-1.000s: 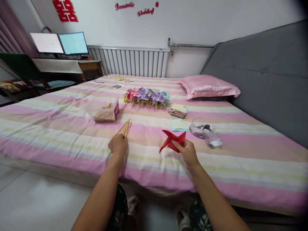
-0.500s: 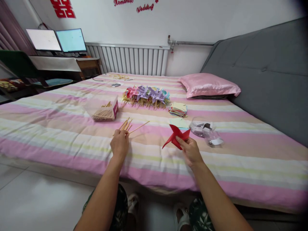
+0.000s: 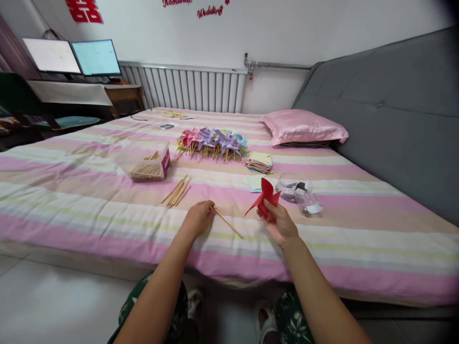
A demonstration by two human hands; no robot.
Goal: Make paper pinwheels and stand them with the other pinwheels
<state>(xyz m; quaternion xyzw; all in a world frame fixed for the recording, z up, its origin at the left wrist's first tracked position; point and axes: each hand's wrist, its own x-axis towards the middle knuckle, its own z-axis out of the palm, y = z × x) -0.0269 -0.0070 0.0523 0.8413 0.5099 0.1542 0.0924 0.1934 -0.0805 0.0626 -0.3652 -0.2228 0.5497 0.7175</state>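
Observation:
My left hand (image 3: 199, 217) is closed on one end of a thin wooden stick (image 3: 228, 222), which slants down to the right over the striped bed cover. Left of that hand lies a small bunch of loose sticks (image 3: 177, 192). In my right hand (image 3: 281, 223) a red paper pinwheel head (image 3: 266, 197) is pinched between thumb and fingers, its points spread outward. The pinwheel head and the stick are apart. Just beyond my right hand lie a pale paper sheet (image 3: 256, 183) and clear plastic bags (image 3: 294, 189) with small parts, too small to name.
A clear box of sticks (image 3: 147, 165) stands to the left. Farther back lie finished pinwheels (image 3: 215, 140) in a row and a stack of coloured paper squares (image 3: 259, 162). A pink pillow (image 3: 304, 126) rests near the grey headboard (image 3: 387, 95).
My left hand has moved right, away from the loose sticks, with one stick that now points down to the right. My right hand still holds the red pinwheel head, now turned slightly.

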